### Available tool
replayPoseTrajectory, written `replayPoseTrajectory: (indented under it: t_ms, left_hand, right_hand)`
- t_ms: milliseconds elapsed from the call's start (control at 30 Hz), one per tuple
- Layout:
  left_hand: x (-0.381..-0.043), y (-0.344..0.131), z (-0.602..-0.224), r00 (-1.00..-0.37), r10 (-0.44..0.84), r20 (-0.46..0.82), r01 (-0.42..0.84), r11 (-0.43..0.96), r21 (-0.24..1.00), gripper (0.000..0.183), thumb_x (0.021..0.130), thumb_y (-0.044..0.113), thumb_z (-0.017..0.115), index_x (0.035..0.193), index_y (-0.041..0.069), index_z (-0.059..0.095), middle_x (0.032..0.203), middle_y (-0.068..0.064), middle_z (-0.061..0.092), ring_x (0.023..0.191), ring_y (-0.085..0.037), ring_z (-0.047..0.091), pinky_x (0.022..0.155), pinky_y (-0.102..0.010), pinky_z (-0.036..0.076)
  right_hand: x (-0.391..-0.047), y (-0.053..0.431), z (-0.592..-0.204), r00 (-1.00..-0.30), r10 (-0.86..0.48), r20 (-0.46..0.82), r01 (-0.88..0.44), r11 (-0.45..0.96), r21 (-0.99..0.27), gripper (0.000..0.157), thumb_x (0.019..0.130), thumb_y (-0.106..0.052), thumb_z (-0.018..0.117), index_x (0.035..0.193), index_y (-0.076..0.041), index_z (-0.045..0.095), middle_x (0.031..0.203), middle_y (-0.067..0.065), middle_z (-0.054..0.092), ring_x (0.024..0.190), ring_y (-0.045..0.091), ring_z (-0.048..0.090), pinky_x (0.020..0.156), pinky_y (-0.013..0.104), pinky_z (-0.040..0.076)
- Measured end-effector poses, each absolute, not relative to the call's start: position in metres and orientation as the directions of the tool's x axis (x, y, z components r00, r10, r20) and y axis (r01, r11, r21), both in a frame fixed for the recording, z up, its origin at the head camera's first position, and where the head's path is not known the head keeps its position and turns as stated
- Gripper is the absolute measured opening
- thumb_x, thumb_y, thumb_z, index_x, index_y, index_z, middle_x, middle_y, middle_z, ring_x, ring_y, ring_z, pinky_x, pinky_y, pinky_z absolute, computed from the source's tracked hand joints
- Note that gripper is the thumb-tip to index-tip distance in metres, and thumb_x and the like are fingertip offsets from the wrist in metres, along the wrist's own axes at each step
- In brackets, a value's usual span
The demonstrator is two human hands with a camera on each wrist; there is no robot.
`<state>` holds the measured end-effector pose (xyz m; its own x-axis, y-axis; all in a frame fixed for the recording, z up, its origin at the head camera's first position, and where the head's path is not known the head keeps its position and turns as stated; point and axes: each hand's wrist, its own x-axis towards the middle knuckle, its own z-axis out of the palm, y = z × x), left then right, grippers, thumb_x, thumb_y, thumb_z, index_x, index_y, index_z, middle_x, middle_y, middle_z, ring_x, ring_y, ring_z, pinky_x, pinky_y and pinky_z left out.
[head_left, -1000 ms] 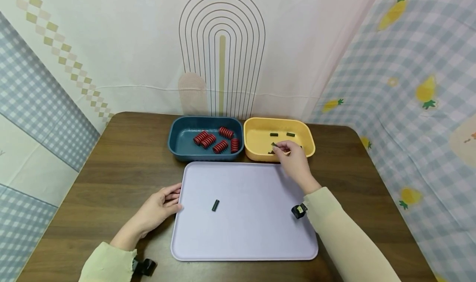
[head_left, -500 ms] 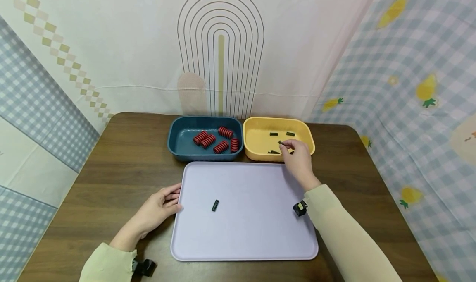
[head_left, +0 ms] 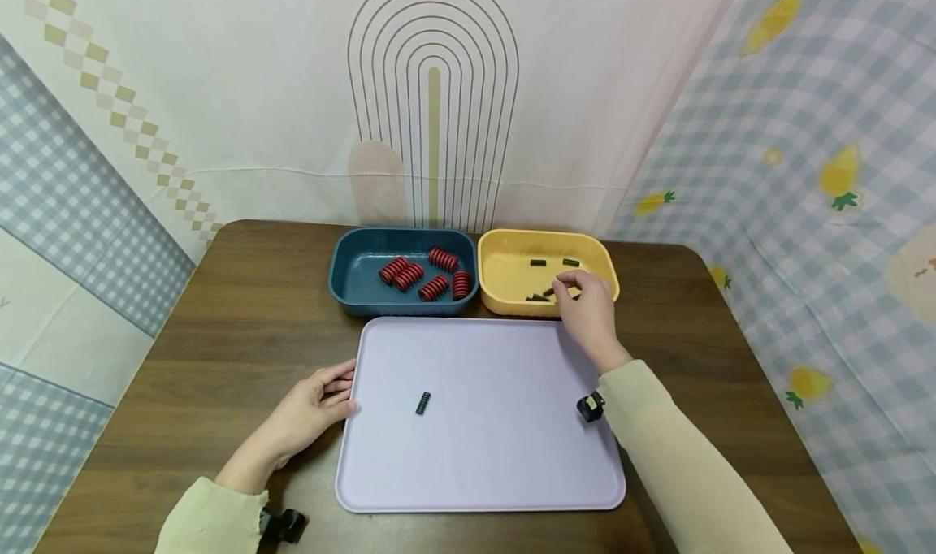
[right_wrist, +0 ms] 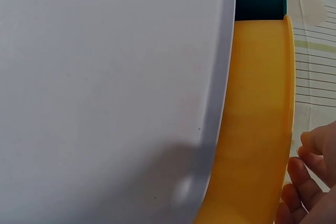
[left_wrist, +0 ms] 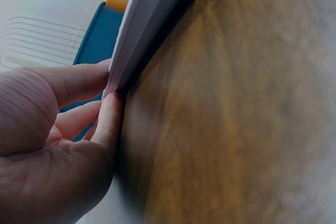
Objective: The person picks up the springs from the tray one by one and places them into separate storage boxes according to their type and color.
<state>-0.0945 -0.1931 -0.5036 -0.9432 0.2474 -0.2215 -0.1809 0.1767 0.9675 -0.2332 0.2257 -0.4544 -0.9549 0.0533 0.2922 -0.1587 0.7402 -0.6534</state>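
My left hand (head_left: 310,412) rests against the left edge of the lavender tray (head_left: 483,481). In the left wrist view, thumb and fingertips of this hand (left_wrist: 58,166) touch the tray's rim (left_wrist: 136,24). A small dark green coil spring (head_left: 423,403) lies on the tray, left of its middle. Over the front of the yellow bin (head_left: 504,249) is my right hand (head_left: 587,310), fingers bent, thumb and forefinger tips close together. Just left of those tips, a dark spring (head_left: 548,292) shows, apparently apart from them. The right wrist view shows no spring at the fingertips; the bin wall hides its inside.
More green springs (head_left: 538,263) lie in the yellow bin, partly hidden by my right hand. A dark blue bin (head_left: 358,294) beside it holds several red coil springs (head_left: 434,287). Both bins stand behind the tray on the wooden table (head_left: 256,310), close to a patterned cloth backdrop.
The right hand has shifted slightly right over the yellow bin. The spring earlier pinched at its fingertips now appears lower, in the bin. The left hand has stayed still.
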Motion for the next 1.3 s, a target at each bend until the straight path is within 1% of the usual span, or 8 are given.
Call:
replayPoseTrajectory:
  t_ms: [233, 333, 500, 700, 967, 1133, 1233, 1300]
  left_hand:
    - [-0.095, -0.193, -0.504, -0.942, 0.248, -0.226, -0.188, 0.17, 0.967, 0.067, 0.087, -0.007, 0.066, 0.147, -0.001, 0.035, 0.136, -0.025, 0.039, 0.125, -0.034, 0.048, 0.094, -0.022, 0.048]
    - [-0.095, -0.193, -0.504, -0.941, 0.251, -0.229, -0.192, 0.163, 0.968, 0.067, 0.087, -0.007, 0.066, 0.147, -0.001, 0.035, 0.137, -0.025, 0.039, 0.125, -0.034, 0.047, 0.094, -0.022, 0.048]
    - [-0.095, -0.194, -0.505, -0.941, 0.253, -0.224, -0.187, 0.162, 0.969, 0.067, 0.088, -0.006, 0.066, 0.147, -0.001, 0.035, 0.137, -0.025, 0.039, 0.125, -0.034, 0.047, 0.094, -0.022, 0.048]
    - [-0.095, -0.195, -0.506, -0.943, 0.248, -0.223, -0.185, 0.169, 0.968, 0.067, 0.088, -0.005, 0.067, 0.147, -0.001, 0.036, 0.137, -0.024, 0.04, 0.125, -0.034, 0.048, 0.094, -0.021, 0.048]
    - [-0.095, -0.194, -0.505, -0.942, 0.244, -0.231, -0.19, 0.181, 0.965, 0.067, 0.087, -0.004, 0.068, 0.147, 0.001, 0.036, 0.137, -0.023, 0.04, 0.125, -0.033, 0.048, 0.094, -0.021, 0.048]
    - [-0.095, -0.194, -0.504, -0.941, 0.246, -0.232, -0.19, 0.182, 0.965, 0.068, 0.087, -0.004, 0.068, 0.147, 0.001, 0.036, 0.137, -0.023, 0.039, 0.125, -0.033, 0.048, 0.094, -0.021, 0.048]
    - [-0.095, -0.194, -0.505, -0.942, 0.247, -0.229, -0.188, 0.179, 0.966, 0.068, 0.087, -0.004, 0.068, 0.147, 0.0, 0.036, 0.137, -0.023, 0.04, 0.125, -0.033, 0.048, 0.094, -0.021, 0.048]
    - [-0.096, -0.194, -0.505, -0.942, 0.247, -0.226, -0.185, 0.179, 0.966, 0.068, 0.087, -0.004, 0.068, 0.147, 0.0, 0.036, 0.136, -0.023, 0.04, 0.125, -0.033, 0.048, 0.094, -0.021, 0.048]
  right_hand:
    - [-0.232, 0.227, -0.452, -0.955, 0.051, 0.291, -0.165, 0.724, -0.67, 0.033, 0.097, -0.028, 0.061, 0.12, -0.005, 0.066, 0.112, 0.012, 0.065, 0.109, 0.033, 0.052, 0.092, 0.047, 0.042]
    - [-0.23, 0.225, -0.45, -0.958, 0.042, 0.283, -0.174, 0.698, -0.695, 0.037, 0.095, -0.031, 0.064, 0.123, -0.006, 0.065, 0.116, 0.011, 0.064, 0.111, 0.033, 0.052, 0.092, 0.048, 0.043]
    - [-0.224, 0.214, -0.445, -0.961, -0.025, 0.277, -0.234, 0.609, -0.758, 0.043, 0.088, -0.034, 0.072, 0.123, -0.009, 0.066, 0.12, 0.011, 0.063, 0.113, 0.033, 0.053, 0.093, 0.049, 0.047]
    - [-0.214, 0.196, -0.441, -0.964, -0.131, 0.23, -0.263, 0.568, -0.78, 0.05, 0.084, -0.04, 0.075, 0.125, -0.013, 0.065, 0.122, 0.008, 0.062, 0.115, 0.03, 0.053, 0.096, 0.049, 0.047]
    - [-0.199, 0.173, -0.441, -0.942, -0.249, 0.226, -0.327, 0.531, -0.782, 0.049, 0.082, -0.04, 0.077, 0.123, -0.016, 0.066, 0.121, 0.001, 0.062, 0.114, 0.018, 0.053, 0.097, 0.046, 0.048]
    - [-0.189, 0.158, -0.444, -0.923, -0.336, 0.189, -0.342, 0.488, -0.803, 0.048, 0.082, -0.037, 0.078, 0.123, -0.016, 0.066, 0.122, 0.001, 0.063, 0.113, 0.019, 0.054, 0.097, 0.048, 0.046]
    - [-0.184, 0.149, -0.449, -0.904, -0.394, 0.165, -0.356, 0.482, -0.8, 0.045, 0.082, -0.036, 0.079, 0.122, -0.019, 0.067, 0.12, 0.0, 0.064, 0.11, 0.024, 0.055, 0.095, 0.048, 0.047]
    - [-0.18, 0.144, -0.451, -0.888, -0.435, 0.147, -0.368, 0.481, -0.796, 0.045, 0.081, -0.034, 0.079, 0.122, -0.018, 0.067, 0.119, 0.003, 0.064, 0.108, 0.028, 0.055, 0.091, 0.048, 0.048]
